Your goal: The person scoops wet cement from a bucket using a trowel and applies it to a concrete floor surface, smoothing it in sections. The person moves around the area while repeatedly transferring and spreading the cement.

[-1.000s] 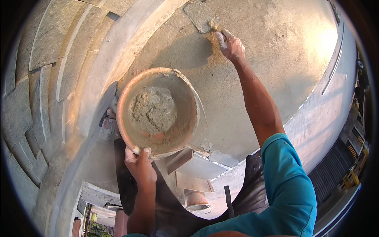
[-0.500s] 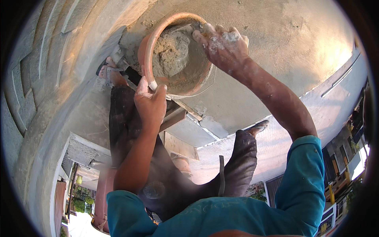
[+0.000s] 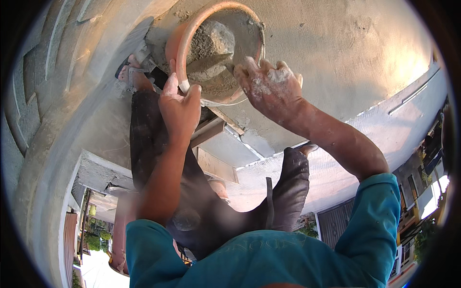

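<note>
An orange-brown bucket [image 3: 183,42] stands tilted, with its mouth toward me and wet grey mortar [image 3: 204,41] inside. My left hand [image 3: 178,110] is closed on the bucket's near left rim, thumb and fingers pinching the edge. At the right side of the mouth, my right hand [image 3: 270,89], smeared with mortar, is closed around the handle of a trowel; the fingers hide the handle. The trowel's blade [image 3: 211,66] points left into the bucket and lies against the mortar.
A rough plastered surface [image 3: 336,53] spreads beyond and right of the bucket. Layered grey ledges [image 3: 38,86] rise at the left. Wooden boards [image 3: 211,132] lie below the bucket, between my legs. My left foot [image 3: 129,72] rests beside the bucket, my right foot [image 3: 307,149] farther right.
My right hand has come nearer along the bucket's right side, and the trowel blade now shows against the mortar. My left hand stays on the rim; the bucket sits slightly higher in view.
</note>
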The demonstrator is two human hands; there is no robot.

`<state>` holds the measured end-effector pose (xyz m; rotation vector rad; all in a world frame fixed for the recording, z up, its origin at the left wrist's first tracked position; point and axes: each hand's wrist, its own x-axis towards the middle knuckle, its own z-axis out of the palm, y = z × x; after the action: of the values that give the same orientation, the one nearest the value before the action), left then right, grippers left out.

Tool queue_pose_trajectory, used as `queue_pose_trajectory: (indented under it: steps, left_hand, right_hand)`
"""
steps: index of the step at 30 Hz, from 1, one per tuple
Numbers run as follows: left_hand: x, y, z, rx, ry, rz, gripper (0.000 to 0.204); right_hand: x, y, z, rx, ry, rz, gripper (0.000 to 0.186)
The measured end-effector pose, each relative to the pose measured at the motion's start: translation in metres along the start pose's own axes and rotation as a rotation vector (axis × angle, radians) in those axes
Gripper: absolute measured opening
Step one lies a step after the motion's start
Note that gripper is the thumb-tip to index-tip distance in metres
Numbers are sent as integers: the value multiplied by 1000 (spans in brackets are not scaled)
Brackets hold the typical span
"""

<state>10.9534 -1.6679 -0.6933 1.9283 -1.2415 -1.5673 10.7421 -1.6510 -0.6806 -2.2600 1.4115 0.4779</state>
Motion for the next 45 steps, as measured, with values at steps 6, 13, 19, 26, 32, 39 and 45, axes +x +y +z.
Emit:
queue_pose_trajectory:
  steps: [6, 13, 19, 26, 32, 39, 45]
  left_hand:
    - [0, 4, 10, -107, 2, 85, 63]
    - [-3, 13, 0, -253, -160, -200, 63]
    - [-3, 7, 15, -222, -150, -38, 61]
    - [-1, 14, 14, -196, -133, -69, 48]
    - [-2, 10, 0, -232, -176, -142, 44]
    - [4, 6, 0, -151, -176, -139, 53]
    - [-13, -5, 10, 167, -110, 119, 51]
  right_hand:
    - [-6, 59, 72, 256, -24, 235, 36]
    - [2, 31, -23, 1285, -602, 535, 42]
    - [-4, 13, 27, 613, -195, 100, 39]
    - [1, 7, -12, 405, -426, 266, 33]
    - [-14, 39, -63, 266, -194, 283, 29]
    - [-18, -16, -28, -138, -296, -136, 21]
    - [-15, 43, -24, 65, -322, 250, 29]
